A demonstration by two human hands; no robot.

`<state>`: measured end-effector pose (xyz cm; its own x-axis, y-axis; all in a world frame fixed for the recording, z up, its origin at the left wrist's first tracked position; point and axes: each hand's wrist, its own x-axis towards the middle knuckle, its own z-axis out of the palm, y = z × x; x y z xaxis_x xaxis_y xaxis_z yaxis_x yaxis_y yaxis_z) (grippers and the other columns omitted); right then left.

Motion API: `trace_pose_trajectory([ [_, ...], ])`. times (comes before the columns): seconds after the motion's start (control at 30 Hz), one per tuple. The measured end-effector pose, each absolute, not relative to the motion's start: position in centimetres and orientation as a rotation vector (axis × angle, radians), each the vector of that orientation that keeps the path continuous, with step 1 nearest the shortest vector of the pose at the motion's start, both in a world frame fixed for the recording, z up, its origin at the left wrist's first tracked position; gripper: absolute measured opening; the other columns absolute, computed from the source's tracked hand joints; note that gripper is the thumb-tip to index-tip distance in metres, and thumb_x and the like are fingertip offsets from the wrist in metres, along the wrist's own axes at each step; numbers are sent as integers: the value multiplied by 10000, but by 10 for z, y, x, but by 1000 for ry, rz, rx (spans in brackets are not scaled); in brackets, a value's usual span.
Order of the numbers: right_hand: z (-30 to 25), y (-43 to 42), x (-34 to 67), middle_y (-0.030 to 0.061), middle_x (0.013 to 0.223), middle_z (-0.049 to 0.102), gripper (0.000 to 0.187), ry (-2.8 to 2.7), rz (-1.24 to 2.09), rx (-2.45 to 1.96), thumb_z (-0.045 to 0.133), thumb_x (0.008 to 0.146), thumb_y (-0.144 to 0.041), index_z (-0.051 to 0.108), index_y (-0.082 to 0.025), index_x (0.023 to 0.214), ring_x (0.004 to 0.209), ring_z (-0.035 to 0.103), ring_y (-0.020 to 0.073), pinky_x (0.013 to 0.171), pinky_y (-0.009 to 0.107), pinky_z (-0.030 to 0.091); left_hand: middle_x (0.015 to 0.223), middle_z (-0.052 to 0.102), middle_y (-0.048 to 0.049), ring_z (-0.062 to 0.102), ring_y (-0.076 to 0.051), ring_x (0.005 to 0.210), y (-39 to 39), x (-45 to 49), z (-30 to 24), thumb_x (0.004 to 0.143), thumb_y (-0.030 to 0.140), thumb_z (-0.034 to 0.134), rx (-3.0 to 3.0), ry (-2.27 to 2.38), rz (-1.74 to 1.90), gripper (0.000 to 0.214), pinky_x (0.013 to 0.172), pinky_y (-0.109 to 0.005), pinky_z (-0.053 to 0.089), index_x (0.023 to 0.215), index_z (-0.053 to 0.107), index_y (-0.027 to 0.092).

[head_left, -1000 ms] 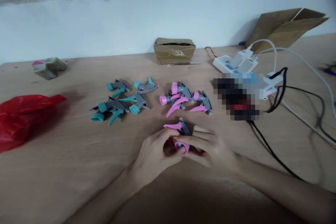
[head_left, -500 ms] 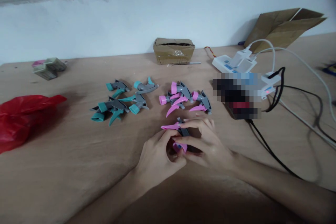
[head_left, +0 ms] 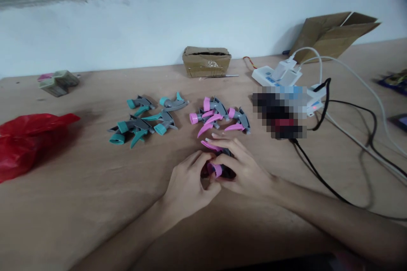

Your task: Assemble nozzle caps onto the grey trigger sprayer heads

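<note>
Between my two hands is a pink and grey trigger spray head [head_left: 216, 170], its pink collar turned toward me and to the left. My right hand [head_left: 246, 165] is closed around the grey body. Thumb and fingers of my left hand [head_left: 189, 178] are curled in a pinch at the collar; their tips are partly hidden. Just beyond my hands lie several pink spray heads [head_left: 216, 106] in a loose group. Left of them several teal and grey spray heads [head_left: 138, 125] form another group on the wooden table [head_left: 111, 203].
A red plastic bag [head_left: 32, 142] lies at the left, with small blocks [head_left: 59, 82] behind it. A cardboard box [head_left: 206, 62] stands by the wall. On the right are a power strip [head_left: 263, 76], a pixelated object [head_left: 280, 114], cables, and an open carton [head_left: 330, 36].
The spray head in my hands has turned, with its trigger and collar swung slightly. My right hand has shifted a little to the left. The whole view has moved slightly.
</note>
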<state>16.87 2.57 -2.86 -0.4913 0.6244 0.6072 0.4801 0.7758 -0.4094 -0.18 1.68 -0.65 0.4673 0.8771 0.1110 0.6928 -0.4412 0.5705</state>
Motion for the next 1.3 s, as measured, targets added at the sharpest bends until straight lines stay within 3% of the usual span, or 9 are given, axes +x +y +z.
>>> trace_pose_trajectory([
  [0.3,-28,22,168,113,1145,571,157,-2181,258,-806,600,725,-183,540,-187,870,1140,503,234,991,457,401,943,600,-39,563,-171,787,16,0,-6,724,128,481,2243,1241,590,220,677,-298,451,935,512,186],
  [0.53,-35,24,172,93,1141,577,196,-2156,193,-870,624,698,-176,534,-203,871,1135,501,245,946,452,407,845,636,10,587,-135,699,12,0,-10,712,137,552,2175,1326,687,290,625,-254,468,990,527,216],
  [0.7,-34,26,172,71,1093,599,196,-2107,156,-965,616,673,-143,523,-215,830,1111,501,254,915,454,399,798,627,14,583,-106,627,9,1,-13,735,185,599,2261,1485,909,119,567,-221,466,847,558,193],
  [0.87,-30,23,170,68,1090,600,173,-2078,99,-1066,617,677,-152,526,-211,812,1115,492,246,908,435,365,784,634,-8,581,-138,727,11,-1,-11,777,148,574,2608,1318,992,65,664,-261,483,791,625,184],
  [1.13,-28,20,167,55,1095,595,143,-2059,90,-1134,614,684,-168,527,-207,791,1093,504,243,918,432,308,753,661,2,540,-153,685,9,0,-8,789,133,546,2794,1291,910,106,617,-294,402,761,632,190],
  [1.3,-27,20,169,40,1080,602,168,-1987,76,-1174,661,709,-302,541,-224,797,1050,522,249,886,439,309,728,646,0,554,-170,709,23,-12,-5,794,171,552,2703,1451,941,98,667,-329,372,754,632,211],
])
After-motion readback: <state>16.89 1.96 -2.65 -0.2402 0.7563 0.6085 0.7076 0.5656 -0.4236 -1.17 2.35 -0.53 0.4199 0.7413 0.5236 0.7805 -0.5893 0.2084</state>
